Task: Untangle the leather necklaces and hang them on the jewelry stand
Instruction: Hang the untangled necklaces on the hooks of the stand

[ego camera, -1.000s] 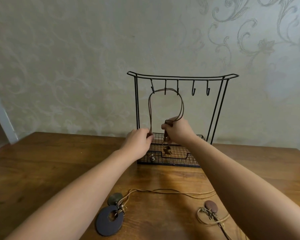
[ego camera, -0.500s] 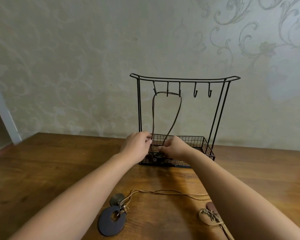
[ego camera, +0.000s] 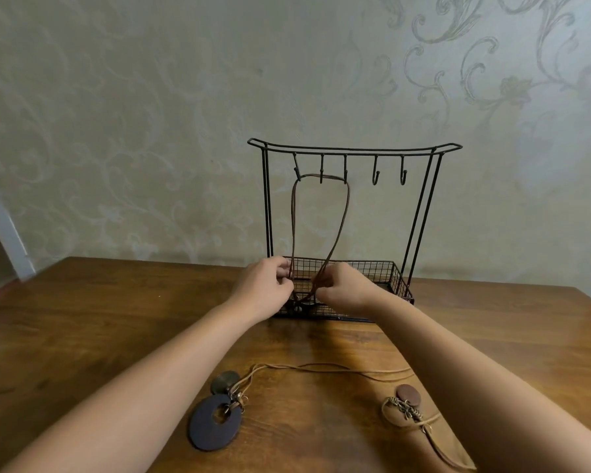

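A black wire jewelry stand [ego camera: 423,206] with several hooks and a mesh tray stands at the table's back. A dark brown leather necklace [ego camera: 338,227] hangs looped over its left hooks, its two strands running down into the tray. My left hand [ego camera: 265,288] pinches the left strand at the tray's front left. My right hand [ego camera: 342,290] pinches the right strand just beside it. The pendant is hidden behind my hands. Two more necklaces lie near me: one with a dark round disc pendant [ego camera: 215,426], one with a small brown disc [ego camera: 408,396], their tan cords crossing.
The wooden table [ego camera: 82,336] stretches wide to the left and right of the stand. A patterned wall rises right behind the stand. The tan cords [ego camera: 321,367] stretch across the table between my forearms.
My right hand came down from mid-height to the tray, drawing the hanging loop long and narrow. My left hand stayed at the tray's front left.
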